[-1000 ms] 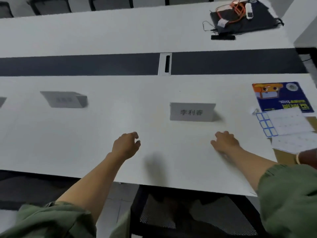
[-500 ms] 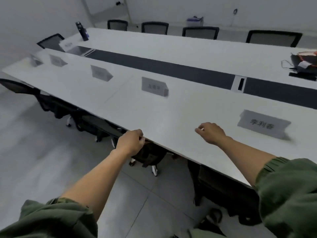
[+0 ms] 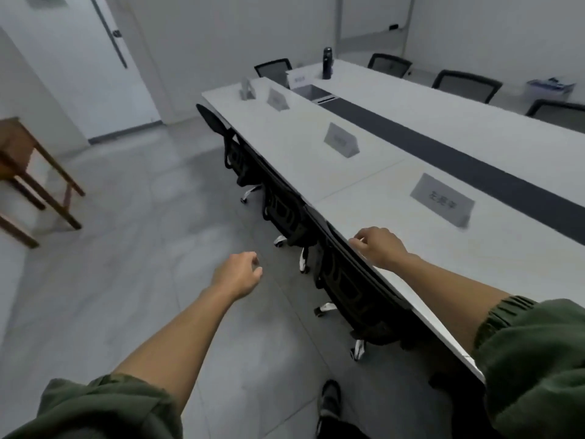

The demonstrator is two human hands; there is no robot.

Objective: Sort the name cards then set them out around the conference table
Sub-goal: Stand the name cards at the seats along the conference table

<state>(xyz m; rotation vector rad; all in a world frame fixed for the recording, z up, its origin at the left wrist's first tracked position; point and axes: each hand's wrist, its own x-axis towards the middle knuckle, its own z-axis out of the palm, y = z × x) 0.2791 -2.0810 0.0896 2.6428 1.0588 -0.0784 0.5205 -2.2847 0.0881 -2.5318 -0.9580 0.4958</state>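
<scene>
My shoe [image 3: 329, 399] stands on the grey floor [image 3: 126, 248] at 6 o'clock, with open tile spreading from there towards 9 and 11 o'clock. My left hand [image 3: 235, 275] hangs over that floor, fingers loosely curled and holding nothing. My right hand [image 3: 380, 248] is at 1 o'clock from it, over the near long edge of the conference table [image 3: 364, 198], fingers loosely curled as well and empty; I cannot tell whether it touches the top. That edge runs from 5 o'clock up towards 12, and black chairs [image 3: 285, 213] are tucked tight beneath it, their wheeled feet jutting onto the floor. The nearest name card [image 3: 441, 199] stands upright on the white top at 1 o'clock from my right hand, well apart from my fingers; it carries three dark characters, too blurred to read surely. Further along the same side stand a second name card [image 3: 341, 140], a third [image 3: 277, 99] and a fourth [image 3: 247, 89], their writing unreadable. A dark strip [image 3: 443, 160] runs down the table's middle. At the far end stand another card [image 3: 299, 78] and a dark bottle [image 3: 327, 59]. A wooden side table [image 3: 19, 147] sits at 9 o'clock, a white door [image 3: 79, 58] at 11.
</scene>
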